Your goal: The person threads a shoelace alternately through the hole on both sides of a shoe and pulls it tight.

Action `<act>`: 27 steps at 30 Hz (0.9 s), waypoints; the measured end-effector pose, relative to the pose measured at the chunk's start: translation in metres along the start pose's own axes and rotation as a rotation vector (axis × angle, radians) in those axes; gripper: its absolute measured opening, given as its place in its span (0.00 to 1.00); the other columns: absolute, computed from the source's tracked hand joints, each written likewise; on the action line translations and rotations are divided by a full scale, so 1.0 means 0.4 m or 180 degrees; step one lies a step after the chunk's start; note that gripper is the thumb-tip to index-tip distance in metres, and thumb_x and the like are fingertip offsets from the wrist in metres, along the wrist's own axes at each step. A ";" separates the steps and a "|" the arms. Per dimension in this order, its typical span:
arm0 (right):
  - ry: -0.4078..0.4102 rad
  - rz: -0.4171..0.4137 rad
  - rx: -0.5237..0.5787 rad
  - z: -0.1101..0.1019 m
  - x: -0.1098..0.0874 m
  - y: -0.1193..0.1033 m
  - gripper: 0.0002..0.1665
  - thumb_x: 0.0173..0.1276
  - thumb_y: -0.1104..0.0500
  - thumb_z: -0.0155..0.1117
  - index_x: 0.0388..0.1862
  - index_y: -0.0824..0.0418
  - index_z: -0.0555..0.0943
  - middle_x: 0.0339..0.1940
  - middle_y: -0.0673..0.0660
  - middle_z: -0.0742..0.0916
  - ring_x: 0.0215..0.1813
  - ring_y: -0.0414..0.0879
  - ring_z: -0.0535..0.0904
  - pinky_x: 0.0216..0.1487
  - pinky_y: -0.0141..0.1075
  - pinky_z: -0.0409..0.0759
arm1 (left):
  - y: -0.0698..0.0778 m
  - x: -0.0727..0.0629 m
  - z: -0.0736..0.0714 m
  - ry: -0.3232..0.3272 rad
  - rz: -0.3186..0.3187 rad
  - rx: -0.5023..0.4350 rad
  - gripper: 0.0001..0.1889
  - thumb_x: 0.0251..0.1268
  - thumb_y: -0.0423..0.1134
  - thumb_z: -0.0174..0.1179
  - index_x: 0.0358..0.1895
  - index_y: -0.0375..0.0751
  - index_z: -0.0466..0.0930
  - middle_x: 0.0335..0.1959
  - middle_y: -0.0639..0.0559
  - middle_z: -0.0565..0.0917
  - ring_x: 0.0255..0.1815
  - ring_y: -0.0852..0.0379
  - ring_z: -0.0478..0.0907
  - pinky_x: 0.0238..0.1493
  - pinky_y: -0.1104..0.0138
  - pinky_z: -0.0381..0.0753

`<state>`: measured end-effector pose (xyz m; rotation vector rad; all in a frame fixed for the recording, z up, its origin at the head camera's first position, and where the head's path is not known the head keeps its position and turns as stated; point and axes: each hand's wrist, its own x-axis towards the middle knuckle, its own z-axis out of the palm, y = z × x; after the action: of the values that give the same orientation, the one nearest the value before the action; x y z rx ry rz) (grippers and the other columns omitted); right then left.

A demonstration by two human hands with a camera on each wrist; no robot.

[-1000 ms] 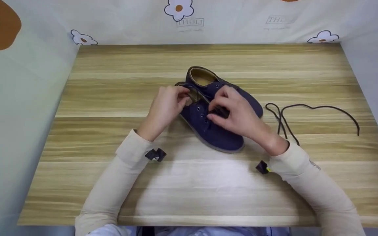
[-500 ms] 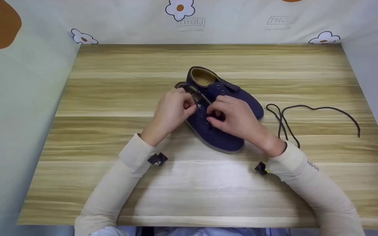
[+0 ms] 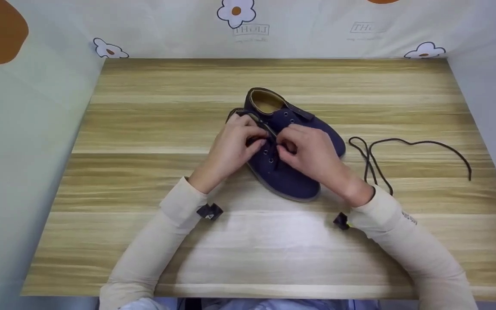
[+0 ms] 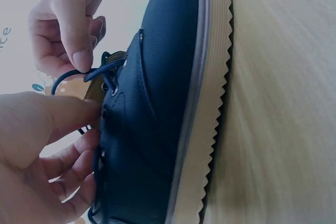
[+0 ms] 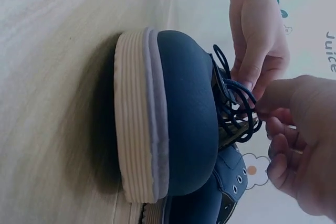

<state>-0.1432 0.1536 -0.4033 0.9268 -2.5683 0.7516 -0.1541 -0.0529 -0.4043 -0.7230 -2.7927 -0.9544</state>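
At the centre of the head frame, the left hand (image 3: 233,148) and right hand (image 3: 312,150) were angled inward over the nearer navy shoe (image 3: 291,183). Right thumb and fingers pinched its lace (image 4: 107,67); left fingers curled at the eyelets (image 3: 265,152) (their grip could not be determined).

The lace-up shoe (image 3: 292,181) under the fingers (image 3: 290,132) and its tan-lined mate (image 3: 326,134) beyond them are navy, the shoelace (image 3: 429,141) right of the fingers near-black, the tabletop (image 3: 153,107) streaked brown-and-beige woodgrain.
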 end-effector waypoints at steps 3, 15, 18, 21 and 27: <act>-0.0023 0.0117 -0.0027 0.004 0.002 -0.002 0.03 0.61 0.61 0.66 0.31 0.53 0.81 0.22 0.49 0.76 0.24 0.40 0.69 0.27 0.31 0.65 | -0.001 0.002 0.010 0.0026 0.0013 -0.0006 0.07 0.61 0.39 0.68 0.41 0.46 0.90 0.38 0.48 0.81 0.45 0.48 0.71 0.50 0.58 0.71; 0.0026 0.0554 -0.0149 0.016 0.014 -0.007 0.17 0.58 0.58 0.75 0.32 0.55 0.72 0.25 0.50 0.79 0.25 0.46 0.75 0.26 0.40 0.72 | 0.003 0.011 0.029 0.0020 -0.0139 -0.0319 0.08 0.54 0.41 0.73 0.39 0.50 0.91 0.37 0.50 0.80 0.44 0.49 0.68 0.50 0.59 0.68; -0.0079 0.0619 -0.0198 0.016 0.014 -0.003 0.17 0.58 0.56 0.76 0.37 0.55 0.74 0.27 0.50 0.80 0.25 0.47 0.76 0.27 0.41 0.73 | -0.001 0.013 0.025 0.0093 -0.0171 -0.0325 0.06 0.55 0.41 0.72 0.36 0.47 0.91 0.35 0.50 0.79 0.44 0.49 0.68 0.49 0.60 0.68; -0.0178 0.0634 -0.0182 0.018 0.013 -0.001 0.16 0.60 0.56 0.73 0.43 0.55 0.77 0.29 0.50 0.80 0.27 0.47 0.76 0.28 0.41 0.73 | -0.004 0.014 0.018 0.0266 -0.0394 -0.0257 0.04 0.58 0.40 0.69 0.33 0.44 0.87 0.35 0.50 0.78 0.43 0.50 0.68 0.46 0.62 0.69; -0.0174 0.0633 -0.0105 0.026 0.012 -0.001 0.14 0.63 0.60 0.67 0.47 0.56 0.79 0.29 0.50 0.80 0.27 0.46 0.75 0.29 0.41 0.73 | -0.005 0.017 -0.002 0.0573 -0.1050 0.0187 0.07 0.54 0.45 0.62 0.32 0.47 0.80 0.39 0.52 0.77 0.44 0.51 0.67 0.48 0.60 0.67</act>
<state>-0.1476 0.1452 -0.4094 0.6979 -2.7413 0.7431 -0.1611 -0.0521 -0.4033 -0.1584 -2.8123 -0.9256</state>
